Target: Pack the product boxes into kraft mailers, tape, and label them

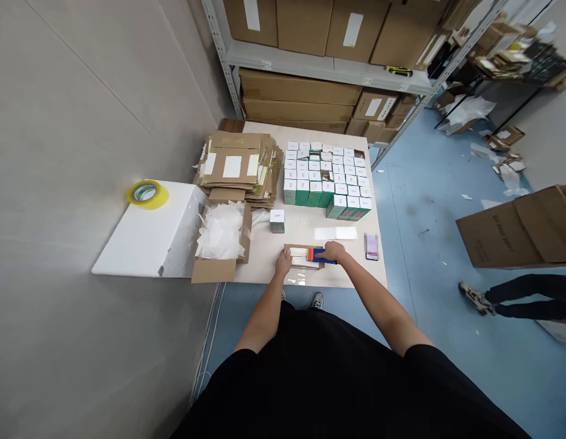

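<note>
A small brown cardboard box (297,251) lies at the table's near edge. My left hand (283,263) rests closed against its left end. My right hand (333,251) grips a blue and orange tape dispenser (318,256) pressed on the box's right part. A single green and white carton (277,221) stands just beyond the box.
A block of several green and white cartons (326,178) fills the table's far right. Flattened cardboard boxes (237,166) are stacked far left, beside an open box of white plastic bags (220,235). A phone (371,246), a white strip (335,233), a tape roll (147,194), and another person's legs (516,299) are around.
</note>
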`<state>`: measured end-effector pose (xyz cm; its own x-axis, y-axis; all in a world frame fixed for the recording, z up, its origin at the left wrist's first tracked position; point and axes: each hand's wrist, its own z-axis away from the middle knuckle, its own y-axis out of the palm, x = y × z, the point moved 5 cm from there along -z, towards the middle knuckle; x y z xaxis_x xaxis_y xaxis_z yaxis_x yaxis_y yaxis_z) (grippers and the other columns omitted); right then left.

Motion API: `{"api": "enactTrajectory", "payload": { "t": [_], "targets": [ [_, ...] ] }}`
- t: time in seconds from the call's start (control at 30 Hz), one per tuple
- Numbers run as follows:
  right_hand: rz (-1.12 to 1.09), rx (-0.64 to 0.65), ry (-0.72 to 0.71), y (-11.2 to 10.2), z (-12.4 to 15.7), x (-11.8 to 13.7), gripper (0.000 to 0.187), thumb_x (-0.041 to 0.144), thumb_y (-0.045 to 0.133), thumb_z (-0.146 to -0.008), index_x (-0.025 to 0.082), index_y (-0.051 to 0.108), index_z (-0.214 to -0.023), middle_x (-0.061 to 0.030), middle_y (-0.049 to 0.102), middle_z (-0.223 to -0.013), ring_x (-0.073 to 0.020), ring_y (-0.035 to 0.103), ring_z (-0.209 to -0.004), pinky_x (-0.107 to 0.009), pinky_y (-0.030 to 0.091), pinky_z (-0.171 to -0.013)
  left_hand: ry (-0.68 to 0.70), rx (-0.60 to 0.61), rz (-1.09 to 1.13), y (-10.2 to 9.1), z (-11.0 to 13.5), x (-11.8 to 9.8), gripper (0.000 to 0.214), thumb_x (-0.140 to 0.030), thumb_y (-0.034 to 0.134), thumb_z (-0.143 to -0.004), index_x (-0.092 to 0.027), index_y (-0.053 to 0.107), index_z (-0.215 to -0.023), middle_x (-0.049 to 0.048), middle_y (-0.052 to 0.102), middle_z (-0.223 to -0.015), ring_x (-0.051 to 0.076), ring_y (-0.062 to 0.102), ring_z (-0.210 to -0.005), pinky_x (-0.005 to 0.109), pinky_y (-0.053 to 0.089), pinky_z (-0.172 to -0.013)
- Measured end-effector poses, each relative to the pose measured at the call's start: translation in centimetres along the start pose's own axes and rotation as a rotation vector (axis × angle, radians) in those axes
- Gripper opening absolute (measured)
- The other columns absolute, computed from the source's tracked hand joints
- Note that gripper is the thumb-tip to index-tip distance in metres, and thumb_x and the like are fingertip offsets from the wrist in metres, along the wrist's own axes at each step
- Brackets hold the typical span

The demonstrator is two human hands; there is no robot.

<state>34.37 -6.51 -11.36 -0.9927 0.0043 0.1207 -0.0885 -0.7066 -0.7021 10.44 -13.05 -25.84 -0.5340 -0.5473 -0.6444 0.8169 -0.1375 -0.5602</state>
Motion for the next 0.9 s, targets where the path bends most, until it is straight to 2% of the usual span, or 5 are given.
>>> {"api": "enactTrajectory", "payload": {
  "t": [0.27,0.47,0.67,0.8,0.9],
  "targets": [
    [0.008,-0.015,0.051,-1.4,1.2,-7.2,0.062,0.069,0.079,-0.076,0.013,0.075,-0.101,-0.0171,0.076,-0.098,-0.0306,0.073,-0.090,-0.032,0.050,-0.070,-0.006,-0.002,0.019,0.0,-0.2,0.0,0.057,-0.052,0.032,-0.108,-0.017,0.057,-0.146,0.0165,0.071,-0.133,0.032,0.066,-0.126,0.041,0.048,-0.106],
    [0.020,-0.019,0.112,-0.8,1.8,-11.2,0.057,0.066,0.079,-0.076,0.013,0.075,-0.098,-0.0177,0.076,-0.097,-0.0316,0.073,-0.088,-0.033,0.051,-0.069,-0.008,-0.010,0.016,-0.2,-0.2,-0.2,0.056,-0.055,0.038,-0.106,-0.018,0.060,-0.142,0.0163,0.073,-0.128,0.032,0.067,-0.123,0.041,0.049,-0.105],
    [-0.005,-0.091,0.180,0.9,1.4,-10.7,0.053,0.059,0.081,-0.076,0.012,0.076,-0.101,-0.0198,0.076,-0.100,-0.0330,0.074,-0.094,-0.034,0.053,-0.074,0.014,0.006,0.023,-0.6,0.0,-0.6,0.052,-0.047,0.036,-0.107,-0.017,0.061,-0.142,0.0162,0.072,-0.132,0.031,0.067,-0.123,0.039,0.049,-0.105],
    [0.014,-0.141,0.203,2.7,0.5,-8.3,0.046,0.050,0.076,-0.082,0.012,0.076,-0.108,-0.0209,0.075,-0.107,-0.0338,0.073,-0.101,-0.035,0.053,-0.079,0.012,0.022,0.001,-0.7,0.2,-0.7,0.052,-0.047,0.035,-0.108,-0.019,0.059,-0.144,0.0144,0.072,-0.132,0.030,0.068,-0.122,0.039,0.049,-0.105],
    [-0.010,-0.178,0.202,5.1,-0.1,-6.0,0.039,0.047,0.069,-0.090,0.014,0.075,-0.109,-0.0208,0.076,-0.107,-0.0336,0.073,-0.102,-0.036,0.052,-0.082,0.002,0.022,-0.010,-0.8,0.3,-0.7,0.054,-0.050,0.034,-0.108,-0.019,0.059,-0.144,0.0143,0.073,-0.131,0.030,0.068,-0.122,0.039,0.049,-0.105]
  ]
}}
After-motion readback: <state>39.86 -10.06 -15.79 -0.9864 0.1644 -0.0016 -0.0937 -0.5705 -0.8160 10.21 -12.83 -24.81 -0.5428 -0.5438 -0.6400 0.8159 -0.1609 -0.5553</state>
